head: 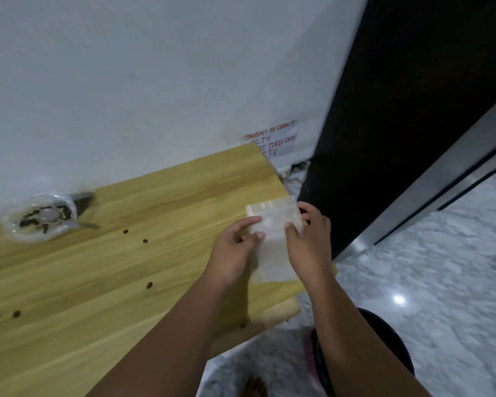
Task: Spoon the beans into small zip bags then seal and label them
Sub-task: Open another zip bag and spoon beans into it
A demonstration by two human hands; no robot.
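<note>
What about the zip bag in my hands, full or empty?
Empty. The zip bag looks flat and clear between the left hand and right hand, with nothing dark showing inside.

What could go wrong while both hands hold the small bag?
The zip bag is held at the table edge, so beans that miss it may drop to the floor. The bean container stands far to the left, a long carry for each spoonful. Loose beans on the table may roll off.

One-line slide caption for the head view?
Left hand and right hand pinch a small clear plastic zip bag at the light wooden table.
</note>
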